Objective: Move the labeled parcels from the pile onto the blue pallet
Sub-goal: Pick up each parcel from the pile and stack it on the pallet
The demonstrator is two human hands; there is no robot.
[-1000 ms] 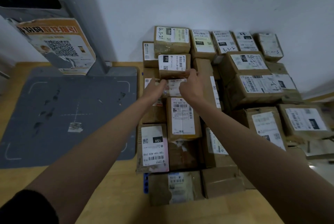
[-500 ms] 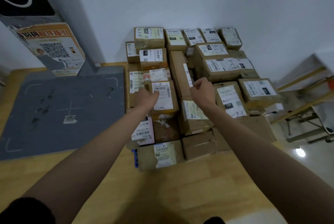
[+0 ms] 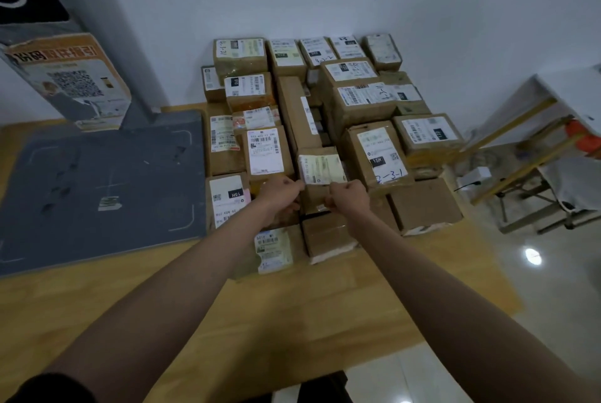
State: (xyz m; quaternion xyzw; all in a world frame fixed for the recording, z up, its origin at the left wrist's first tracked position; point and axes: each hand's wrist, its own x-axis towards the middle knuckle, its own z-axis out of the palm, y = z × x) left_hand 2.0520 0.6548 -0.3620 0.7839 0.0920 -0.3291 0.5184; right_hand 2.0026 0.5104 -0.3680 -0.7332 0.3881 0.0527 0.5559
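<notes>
Several brown labeled parcels [image 3: 370, 97] lie stacked against the white wall, covering whatever they rest on; no blue pallet shows in this view. Near the front middle sits a small brown parcel with a pale yellowish label [image 3: 321, 169]. My left hand [image 3: 282, 189] grips its near left corner with curled fingers. My right hand [image 3: 348, 198] grips its near right corner the same way. A box marked 15H [image 3: 377, 155] stands just right of it, and a box with a tall white label [image 3: 264, 150] stands to its left.
A grey floor mat [image 3: 97, 181] lies left of the stack, with a grey pillar carrying a QR poster [image 3: 73, 84] behind it. A white table on a yellow frame [image 3: 533, 149] stands at the right. Wooden flooring [image 3: 292, 298] stretches in front, glossy tiles [image 3: 533, 256] beyond.
My hands left the small parcel near the back of the stack, drew back toward me, and now grip the pale-labeled parcel at the front middle. The view has pulled back and shifted right.
</notes>
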